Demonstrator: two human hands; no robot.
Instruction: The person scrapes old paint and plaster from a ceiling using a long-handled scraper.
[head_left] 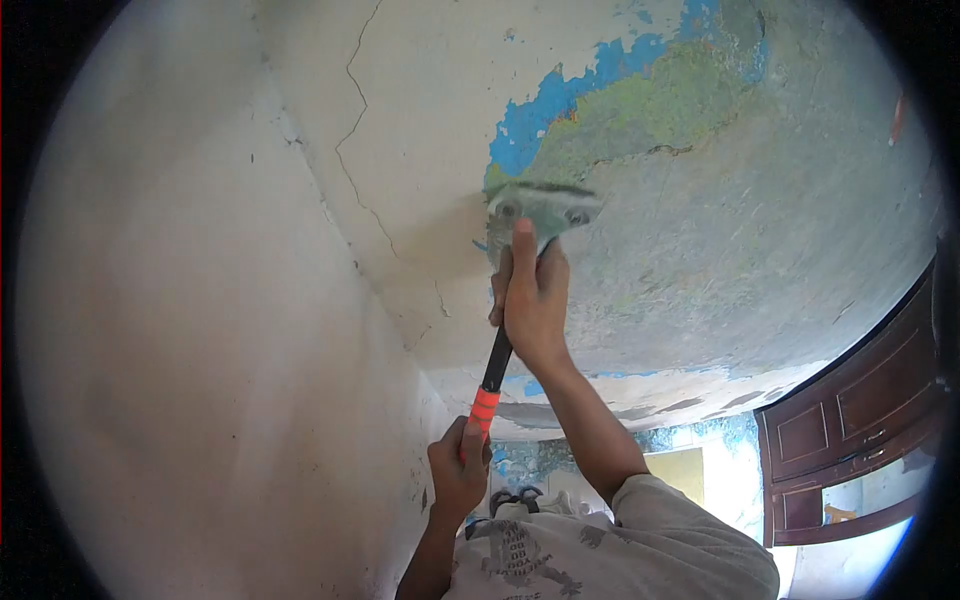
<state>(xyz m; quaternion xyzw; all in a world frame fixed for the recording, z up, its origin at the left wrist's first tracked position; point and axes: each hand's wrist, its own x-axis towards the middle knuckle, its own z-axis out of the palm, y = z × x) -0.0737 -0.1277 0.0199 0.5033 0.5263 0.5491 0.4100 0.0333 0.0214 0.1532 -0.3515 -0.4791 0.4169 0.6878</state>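
A long-handled scraper with a black shaft runs up from the lower middle to a peeling painted surface. Its wide metal blade head, slightly blurred, lies against that surface at the edge of the old paint. My right hand is closed round the upper shaft just below the head, one digit stretched onto the metal. Lower down, my left hand wraps the orange-red grip at the handle's end. Blue paint and a greenish bare patch show above the blade.
A plain pale surface meets the peeling one along a seam at left. A thin crack runs down the cream paint. Dark wooden cabinets stand at the right. My printed shirt fills the bottom.
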